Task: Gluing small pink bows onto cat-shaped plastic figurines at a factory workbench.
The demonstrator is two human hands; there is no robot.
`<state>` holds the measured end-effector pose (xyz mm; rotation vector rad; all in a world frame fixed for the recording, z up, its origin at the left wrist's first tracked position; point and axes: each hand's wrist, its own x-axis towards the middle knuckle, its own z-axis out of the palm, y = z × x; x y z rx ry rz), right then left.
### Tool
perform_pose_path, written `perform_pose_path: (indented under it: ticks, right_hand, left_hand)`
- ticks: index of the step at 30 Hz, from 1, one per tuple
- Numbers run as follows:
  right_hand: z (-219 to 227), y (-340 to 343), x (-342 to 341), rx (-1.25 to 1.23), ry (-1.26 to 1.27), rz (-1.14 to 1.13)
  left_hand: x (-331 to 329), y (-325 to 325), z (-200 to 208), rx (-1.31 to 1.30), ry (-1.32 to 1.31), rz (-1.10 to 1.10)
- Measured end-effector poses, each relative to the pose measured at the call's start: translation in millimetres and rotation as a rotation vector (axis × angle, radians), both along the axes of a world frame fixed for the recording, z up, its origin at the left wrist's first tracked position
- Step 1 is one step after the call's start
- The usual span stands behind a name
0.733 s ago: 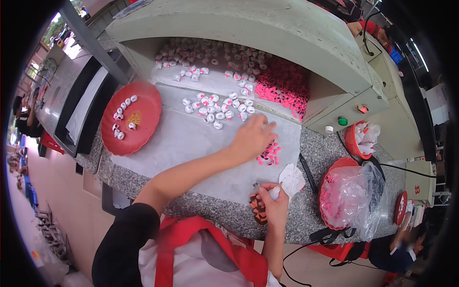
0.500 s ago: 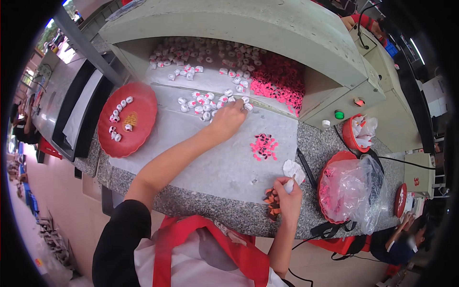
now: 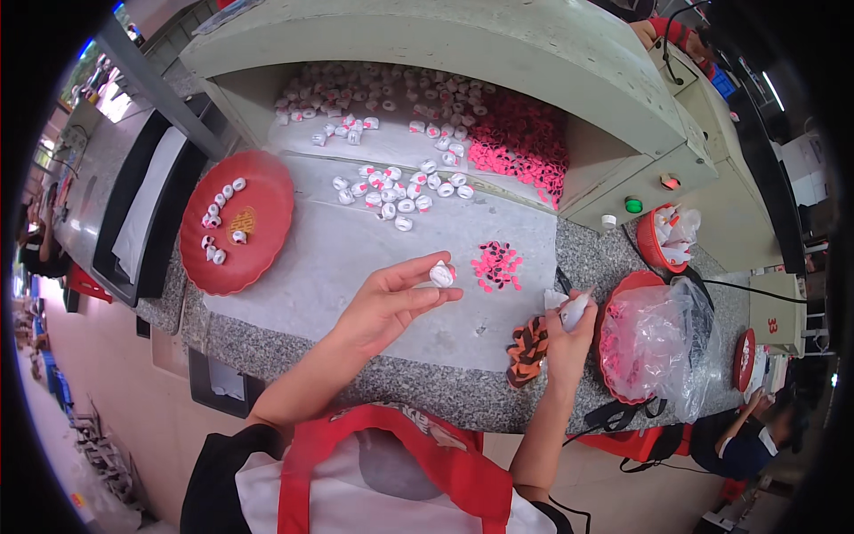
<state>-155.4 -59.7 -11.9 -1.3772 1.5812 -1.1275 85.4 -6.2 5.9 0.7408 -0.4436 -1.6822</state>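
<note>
My left hand (image 3: 391, 303) is raised above the paper-covered bench, its thumb and fingers pinching a small white rounded piece (image 3: 441, 275). In my right hand (image 3: 567, 347) is a small white squeeze bottle (image 3: 574, 311), its narrow tip pointing up. Beside that hand lies an orange-and-black striped object (image 3: 527, 352), whose kind I cannot make out. Between my hands and the cabinet sits a loose pile of small pink and black flat pieces (image 3: 495, 265). Several more white rounded pieces with pink parts (image 3: 389, 191) are scattered at the paper's far edge.
A grey cabinet (image 3: 427, 44) spans the back, with many white pieces and a pink heap (image 3: 516, 142) inside. To the left is a red scalloped plate (image 3: 240, 271) holding several white pieces. On the right stand a red tray (image 3: 609, 378) with plastic bags and a small red basket (image 3: 654, 240).
My left hand has come back from the white cluster toward me, with one white piece in its fingers. My right hand has moved right and up, holding the bottle with its tip raised.
</note>
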Motion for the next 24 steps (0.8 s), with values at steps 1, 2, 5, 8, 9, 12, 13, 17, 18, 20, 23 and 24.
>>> perform_pose_path:
  ticks: [1, 2, 5, 8, 9, 12, 13, 17, 18, 20, 23, 24]
  right_hand:
    - [14, 7, 9, 0.001, -0.001, 0.008]
    - [25, 14, 20, -0.018, -0.184, 0.073]
    - [61, 43, 42, 0.061, -0.421, 0.25]
    - [73, 67, 62, 0.07, -0.447, 0.273]
    - [72, 72, 67, -0.17, -0.341, 0.252]
    - [72, 78, 69, -0.467, -0.133, 0.265]
    - [73, 80, 68, -0.527, -0.028, 0.291]
    - [72, 81, 67, -0.573, 0.022, 0.357]
    - [72, 81, 68, -0.573, 0.024, 0.355]
    - [71, 79, 70, -0.539, -0.02, 0.336]
    - [71, 77, 73, -0.584, -0.007, 0.328]
    - [71, 76, 72, -0.584, -0.007, 0.326]
  left_hand:
    - [-1, 4, 4, 0.001, -0.001, 0.008]
    - [-3, 7, 11, -0.052, -0.135, 0.055]
    - [-7, 14, 25, -0.162, -0.338, 0.136]
    - [-14, 19, 36, -0.223, -0.374, 0.21]
    - [-15, 20, 38, -0.226, -0.344, 0.257]
    - [-12, 21, 33, -0.36, -0.437, 0.294]
    - [-12, 21, 33, -0.359, -0.437, 0.296]
    - [-11, 22, 33, -0.36, -0.426, 0.308]
    - [-11, 22, 34, -0.355, -0.406, 0.309]
    - [-11, 21, 33, -0.352, -0.405, 0.31]
    - [-11, 21, 34, -0.353, -0.405, 0.306]
    - [-11, 21, 34, -0.355, -0.406, 0.303]
